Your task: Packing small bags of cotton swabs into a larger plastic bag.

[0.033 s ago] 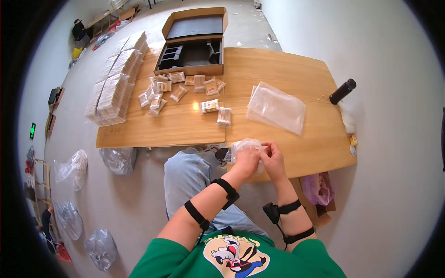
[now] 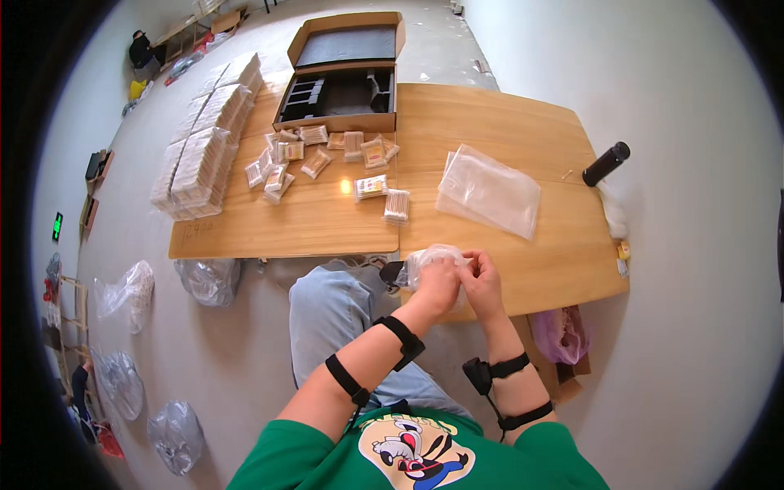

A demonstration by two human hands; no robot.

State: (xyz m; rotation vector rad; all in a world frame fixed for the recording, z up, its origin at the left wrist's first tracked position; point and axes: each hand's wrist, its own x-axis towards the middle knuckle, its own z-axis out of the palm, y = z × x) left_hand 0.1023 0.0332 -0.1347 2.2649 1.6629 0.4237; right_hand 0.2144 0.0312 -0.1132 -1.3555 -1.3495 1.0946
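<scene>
At the table's near edge, my left hand (image 2: 438, 282) is closed on a crumpled transparent plastic bag (image 2: 434, 251). My right hand (image 2: 482, 284) pinches the same bag on its right side, close against the left. What the bag holds, if anything, is hidden by my fingers and its folds. Beyond my hands, a small packet of cotton swabs (image 2: 397, 206) lies by the table seam, with another swab packet (image 2: 371, 187) just behind it. Flat transparent bags (image 2: 490, 192) lie in a stack to the right, apart from both hands.
Several more swab packets (image 2: 317, 163) are scattered before an open cardboard box (image 2: 335, 122) with black foam. Wrapped bundles (image 2: 200, 171) line the table's left side. A black bottle (image 2: 606, 163) stands at the right edge. Filled plastic bags (image 2: 178, 437) sit on the floor.
</scene>
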